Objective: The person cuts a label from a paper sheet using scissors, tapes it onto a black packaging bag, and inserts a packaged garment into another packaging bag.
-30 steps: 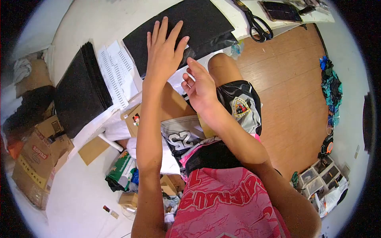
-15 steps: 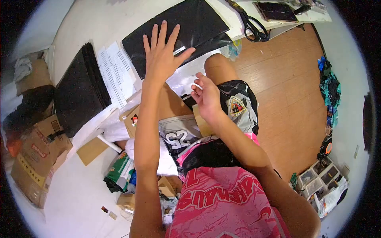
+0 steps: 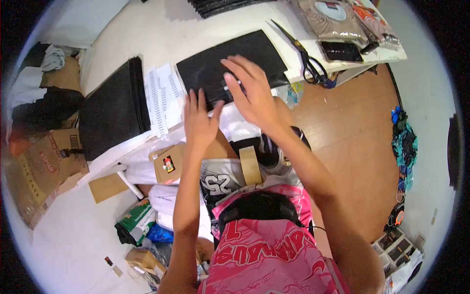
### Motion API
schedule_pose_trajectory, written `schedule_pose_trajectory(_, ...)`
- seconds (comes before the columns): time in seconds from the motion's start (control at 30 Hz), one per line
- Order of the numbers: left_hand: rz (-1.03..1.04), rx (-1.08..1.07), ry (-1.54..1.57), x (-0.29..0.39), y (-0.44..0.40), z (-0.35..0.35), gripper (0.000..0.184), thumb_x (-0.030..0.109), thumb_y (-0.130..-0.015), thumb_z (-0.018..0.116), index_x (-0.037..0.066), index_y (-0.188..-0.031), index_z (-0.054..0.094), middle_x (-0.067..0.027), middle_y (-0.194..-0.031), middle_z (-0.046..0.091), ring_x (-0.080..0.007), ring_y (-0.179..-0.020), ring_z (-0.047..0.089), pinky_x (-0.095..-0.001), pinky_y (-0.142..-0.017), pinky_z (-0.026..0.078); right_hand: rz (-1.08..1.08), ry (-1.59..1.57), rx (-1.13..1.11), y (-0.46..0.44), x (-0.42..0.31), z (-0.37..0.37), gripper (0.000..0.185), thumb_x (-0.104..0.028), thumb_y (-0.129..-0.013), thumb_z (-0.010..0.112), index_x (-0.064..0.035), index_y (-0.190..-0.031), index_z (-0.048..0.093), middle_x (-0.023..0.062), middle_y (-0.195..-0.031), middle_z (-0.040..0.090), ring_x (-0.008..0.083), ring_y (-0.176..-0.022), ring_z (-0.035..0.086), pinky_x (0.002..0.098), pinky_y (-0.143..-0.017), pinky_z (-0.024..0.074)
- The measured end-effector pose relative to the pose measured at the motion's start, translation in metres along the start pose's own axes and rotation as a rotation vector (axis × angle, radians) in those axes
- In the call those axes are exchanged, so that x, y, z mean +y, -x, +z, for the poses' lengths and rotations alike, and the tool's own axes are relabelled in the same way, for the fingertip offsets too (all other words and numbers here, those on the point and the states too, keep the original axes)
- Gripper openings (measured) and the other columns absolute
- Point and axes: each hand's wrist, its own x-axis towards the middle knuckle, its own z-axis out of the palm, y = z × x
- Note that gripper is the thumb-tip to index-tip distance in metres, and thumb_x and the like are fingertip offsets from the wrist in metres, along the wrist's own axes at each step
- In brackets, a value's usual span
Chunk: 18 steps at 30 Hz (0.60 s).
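Observation:
A flat black plastic packet (image 3: pixel 205 68) lies on the white table before me, with a small white patch partly covered by my right hand. My left hand (image 3: pixel 199 122) is at its near edge, fingers stretched out and apart. Over the packet's middle, my right hand (image 3: pixel 254 98) has its thumb and fingers spread; whether it touches the surface I cannot tell. To the left are printed paper strips (image 3: pixel 161 100) and a stack of black sheets (image 3: pixel 112 112). Black-handled scissors (image 3: pixel 312 68) lie to the right, blades pointing away.
Another black stack (image 3: pixel 220 6) sits at the table's back. A phone (image 3: pixel 341 52) and clear-bagged folded clothes (image 3: pixel 330 22) occupy the right end. A brown tape roll (image 3: pixel 250 165) rests on my lap. Cardboard boxes (image 3: pixel 49 164) stand at the left.
My right hand has moved up from above my lap to over the black packet. My left hand has drawn back from its middle to the near edge. The view has shifted, showing more table.

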Motion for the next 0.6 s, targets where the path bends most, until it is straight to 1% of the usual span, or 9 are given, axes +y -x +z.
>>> schedule_pose_trajectory(0.07,-0.012,0.052,0.004,0.001,-0.025,-0.031,0.055,0.036,-0.092,0.056,-0.004,-0.13,0.051,-0.0292,-0.135,0.047,-0.0479,-0.129,0.039,-0.0513,-0.11,0.028,-0.257,0.275,-0.123,-0.036,0.025,0.009,0.033,-0.027,-0.096,0.051,-0.0035,-0.114,0.063,0.0217,-0.121,0.058,0.0391,-0.118,0.051,0.0503,-0.103,0.0359)
schedule_pose_trajectory(0.1,-0.038,0.088,0.01,0.006,-0.038,-0.048,0.048,0.031,-0.094,0.054,-0.006,-0.126,0.055,-0.0303,-0.13,0.051,-0.0478,-0.126,0.043,-0.0507,-0.109,0.03,-0.273,0.359,-0.145,-0.047,0.035,0.015,0.035,-0.03,-0.097,0.046,-0.0046,-0.116,0.062,0.0212,-0.123,0.058,0.0399,-0.121,0.049,0.0527,-0.104,0.0349)
schedule_pose_trajectory(0.13,0.053,0.259,0.06,0.016,-0.056,-0.054,0.041,0.025,-0.095,0.052,-0.007,-0.12,0.058,-0.0309,-0.125,0.055,-0.0477,-0.122,0.047,-0.0512,-0.107,0.032,-0.293,0.406,-0.186,-0.052,0.047,0.021,0.035,-0.029,-0.097,0.047,-0.0059,-0.118,0.061,0.0212,-0.126,0.056,0.0403,-0.123,0.048,0.0536,-0.104,0.034)
schedule_pose_trajectory(0.17,0.129,0.283,0.192,0.024,-0.075,-0.055,0.038,0.022,-0.095,0.052,-0.006,-0.12,0.058,-0.0301,-0.126,0.054,-0.0479,-0.123,0.046,-0.0507,-0.107,0.033,-0.319,0.453,-0.224,-0.056,0.058,0.028,0.035,-0.029,-0.097,0.047,-0.0072,-0.121,0.059,0.0211,-0.129,0.054,0.0407,-0.125,0.046,0.0545,-0.104,0.0331)
schedule_pose_trajectory(0.23,0.242,0.267,0.178,0.021,-0.101,-0.018,0.039,0.023,-0.097,0.049,-0.002,-0.127,0.053,-0.0259,-0.137,0.047,-0.0441,-0.13,0.04,-0.0479,-0.109,0.031,-0.351,0.572,-0.36,-0.054,0.071,0.034,0.039,-0.03,-0.096,0.047,-0.0088,-0.129,0.055,0.021,-0.137,0.048,0.0405,-0.13,0.041,0.0561,-0.107,0.0298)
schedule_pose_trajectory(0.3,0.242,0.134,0.091,0.012,-0.102,0.021,0.043,0.024,-0.098,0.046,0.003,-0.136,0.047,-0.0233,-0.145,0.039,-0.0417,-0.135,0.034,-0.049,-0.111,0.029,-0.374,0.703,-0.436,-0.042,0.1,0.036,0.051,-0.037,-0.096,0.047,-0.0083,-0.137,0.048,0.0208,-0.142,0.043,0.038,-0.134,0.036,0.0549,-0.112,0.0226)
schedule_pose_trajectory(0.37,0.149,0.166,0.046,0.003,-0.094,0.045,0.048,0.032,-0.097,0.046,0.011,-0.141,0.045,-0.0208,-0.148,0.036,-0.0391,-0.138,0.031,-0.0503,-0.113,0.024,-0.295,0.709,-0.436,-0.042,0.101,0.025,0.056,-0.044,-0.096,0.044,-0.0089,-0.139,0.046,0.0199,-0.144,0.042,0.0364,-0.136,0.034,0.0535,-0.114,0.0191)
schedule_pose_trajectory(0.47,0.089,0.169,0.038,0.008,-0.087,0.04,0.051,0.036,-0.097,0.047,0.012,-0.141,0.045,-0.0205,-0.149,0.035,-0.0386,-0.139,0.029,-0.05,-0.114,0.021,-0.19,0.72,-0.387,-0.043,0.104,0.006,0.063,-0.052,-0.095,0.041,-0.0098,-0.141,0.044,0.0189,-0.147,0.039,0.0358,-0.138,0.031,0.0526,-0.115,0.0161)
schedule_pose_trajectory(0.6,0.013,0.2,0.008,0.002,-0.084,0.038,0.056,0.041,-0.094,0.052,0.01,-0.141,0.045,-0.0214,-0.151,0.029,-0.0394,-0.141,0.023,-0.0519,-0.114,0.019,-0.023,0.756,-0.36,-0.039,0.122,-0.022,0.06,-0.048,-0.094,0.046,-0.0079,-0.139,0.045,0.0204,-0.146,0.039,0.0369,-0.137,0.033,0.056,-0.11,0.0234)
